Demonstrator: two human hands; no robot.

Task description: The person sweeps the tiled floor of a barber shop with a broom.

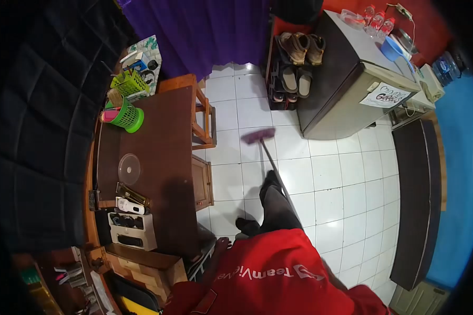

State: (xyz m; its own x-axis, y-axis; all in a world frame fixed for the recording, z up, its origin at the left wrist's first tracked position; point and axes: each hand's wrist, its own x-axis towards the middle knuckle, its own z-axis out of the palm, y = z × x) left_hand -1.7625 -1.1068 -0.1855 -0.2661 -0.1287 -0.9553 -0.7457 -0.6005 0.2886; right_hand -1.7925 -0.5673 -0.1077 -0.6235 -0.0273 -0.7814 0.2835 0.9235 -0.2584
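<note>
A broom with a purple head rests on the white floor tiles, ahead of my feet. Its thin handle slants back past my leg and disappears behind my red shirt. My right hand is hidden below the shirt, so its grip on the handle does not show. At my left side, my left hand hangs low near the desk's corner, fingers slightly apart, with nothing visible in it.
On the left stands a brown desk with a green basket and a white hair clipper. A wooden stool juts out beside it. Ahead are a shoe rack and a fridge. A dark bench lines the right.
</note>
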